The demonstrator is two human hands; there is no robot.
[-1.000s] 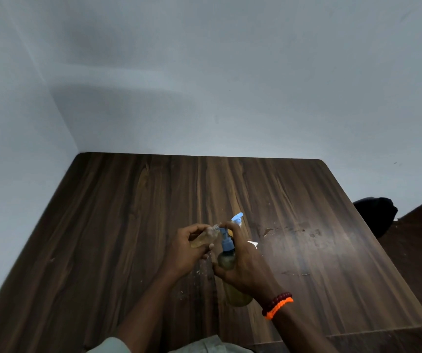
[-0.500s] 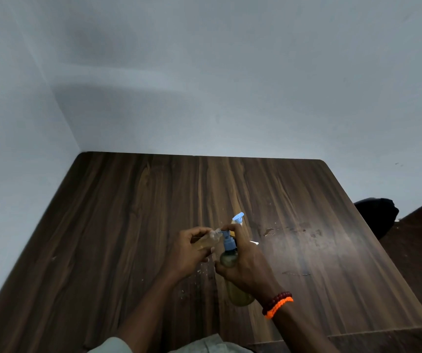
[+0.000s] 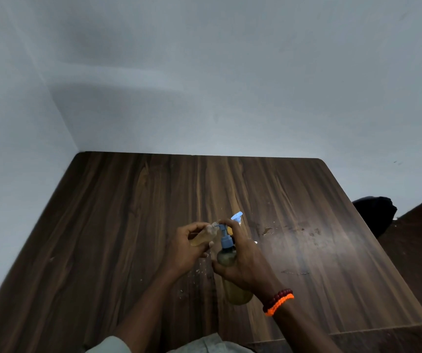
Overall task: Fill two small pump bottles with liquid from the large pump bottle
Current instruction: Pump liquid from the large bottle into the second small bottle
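My right hand [image 3: 245,263] grips the large pump bottle [image 3: 232,289], amber liquid inside and a blue pump head on top, with a finger on the pump. My left hand [image 3: 183,248] holds a small clear bottle [image 3: 203,234] tilted, its open mouth against the blue nozzle; it holds some amber liquid. Behind my right fingers stands a second small bottle [image 3: 237,217], only its light blue pump top showing.
Dark wooden table [image 3: 102,238] set into a corner of grey walls. Wet smears and droplets [image 3: 286,229] lie right of my hands. A small white object [image 3: 255,242] peeks out by my right hand. A black object [image 3: 374,215] sits beyond the table's right edge.
Both hands and the bottles have shifted very slightly; the small bottle stays at the nozzle. No grip has changed.
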